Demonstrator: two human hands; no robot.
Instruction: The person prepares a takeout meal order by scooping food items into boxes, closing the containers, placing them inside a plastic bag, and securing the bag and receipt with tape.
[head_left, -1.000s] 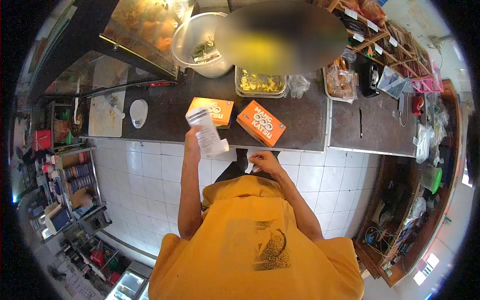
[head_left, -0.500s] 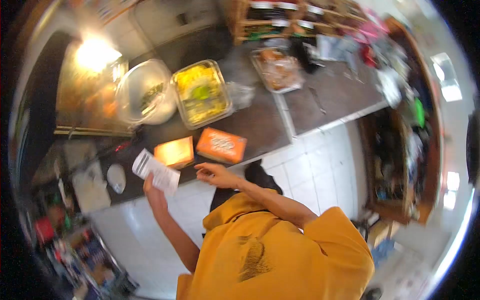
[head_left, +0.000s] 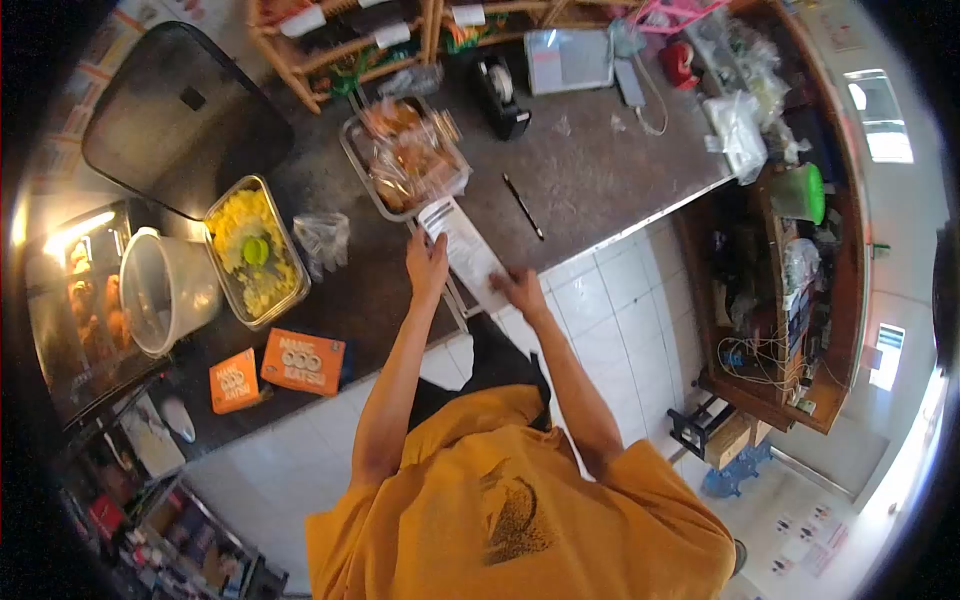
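Observation:
A long white paper receipt [head_left: 468,252] with dark print at one end is stretched between my hands above the counter's front edge. My left hand [head_left: 428,265] grips its upper left side, fingers closed on the paper. At the lower right end, my right hand [head_left: 522,296] pinches the other part of the receipt. Just beyond the paper is a tray [head_left: 352,150] of plastic-wrapped brown food. Two orange printed boxes, a smaller one [head_left: 236,382] and a larger one [head_left: 305,362], lie to the left of my left forearm. A black pen [head_left: 523,207] rests right of the receipt.
On the left are a clear container [head_left: 300,292] of yellow food, a white bucket [head_left: 170,290] and a lit display case [head_left: 85,310]. A tape dispenser [head_left: 502,98] and a tablet-like device [head_left: 570,62] stand at the back. Wooden shelves [head_left: 790,330] flank the right side.
The view has swung right, and the receipt has moved from beside the orange boxes to near the wrapped-food tray. My right hand, earlier off the paper, now holds its lower end.

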